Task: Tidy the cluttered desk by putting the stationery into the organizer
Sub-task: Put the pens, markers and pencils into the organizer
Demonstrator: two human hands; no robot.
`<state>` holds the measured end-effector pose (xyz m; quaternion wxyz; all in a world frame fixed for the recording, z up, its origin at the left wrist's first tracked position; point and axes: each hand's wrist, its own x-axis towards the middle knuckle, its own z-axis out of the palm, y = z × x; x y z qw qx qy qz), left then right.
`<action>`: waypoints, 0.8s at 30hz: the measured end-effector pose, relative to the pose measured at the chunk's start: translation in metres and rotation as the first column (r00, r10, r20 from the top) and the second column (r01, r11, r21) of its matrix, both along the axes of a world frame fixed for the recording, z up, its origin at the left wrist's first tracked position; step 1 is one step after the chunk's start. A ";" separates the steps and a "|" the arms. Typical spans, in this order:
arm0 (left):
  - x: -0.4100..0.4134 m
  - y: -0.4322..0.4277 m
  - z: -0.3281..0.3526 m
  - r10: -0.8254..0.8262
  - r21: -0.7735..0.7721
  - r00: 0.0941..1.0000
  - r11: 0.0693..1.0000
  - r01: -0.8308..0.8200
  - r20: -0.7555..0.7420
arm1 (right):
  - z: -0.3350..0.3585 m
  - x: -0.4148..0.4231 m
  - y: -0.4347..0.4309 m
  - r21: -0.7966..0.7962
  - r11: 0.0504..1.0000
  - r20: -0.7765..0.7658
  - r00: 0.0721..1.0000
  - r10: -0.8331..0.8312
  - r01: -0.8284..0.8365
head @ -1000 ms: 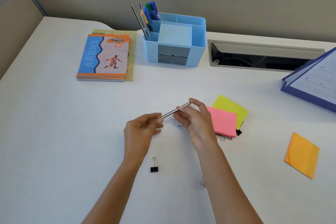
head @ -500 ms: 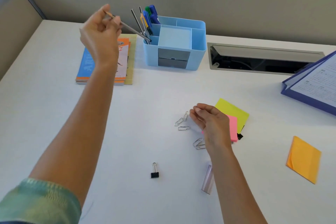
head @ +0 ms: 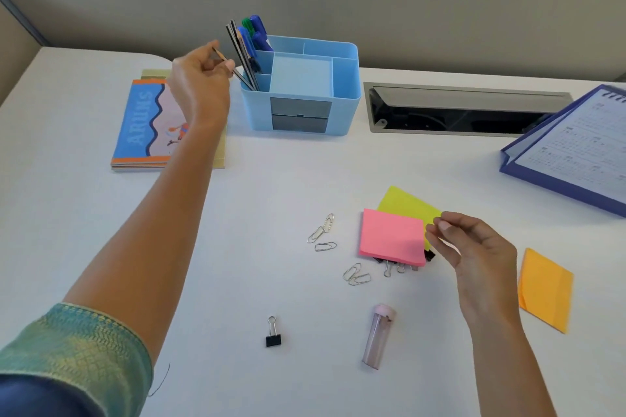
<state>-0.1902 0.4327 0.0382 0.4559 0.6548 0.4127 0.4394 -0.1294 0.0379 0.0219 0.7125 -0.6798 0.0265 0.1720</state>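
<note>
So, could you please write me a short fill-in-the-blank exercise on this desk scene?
The left hand holds a pencil at the ____ organizer.
The lone binder clip is ____.
It lies ____ of the tube.
Missing: blue; black; left.

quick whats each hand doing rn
left hand: pinching a pencil, its tip in the organizer
right hand: fingertips at the yellow sticky note; grip cannot be told

"ARUMS" on the blue notebook (head: 140,132)
</note>
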 end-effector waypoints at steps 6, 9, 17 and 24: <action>0.007 0.000 -0.003 0.012 0.058 0.992 0.998 -0.004 -0.124 | -0.008 -0.010 -0.018 -0.107 0.994 0.036 0.999 0.028 -0.024; 0.010 -0.006 -0.006 0.030 0.091 0.983 0.996 -0.013 -0.181 | -0.006 -0.018 -0.017 -0.308 0.948 0.113 0.987 0.117 -0.077; 0.001 -0.019 -0.008 0.077 0.028 0.970 0.997 -0.072 -0.231 | 0.001 -0.068 -0.010 -0.872 0.344 -0.119 0.833 0.540 -0.347; -0.046 -0.069 -0.036 0.021 -0.072 0.985 0.997 -0.033 -0.171 | -0.004 -0.087 0.007 -0.873 0.206 -0.234 0.750 0.618 -0.442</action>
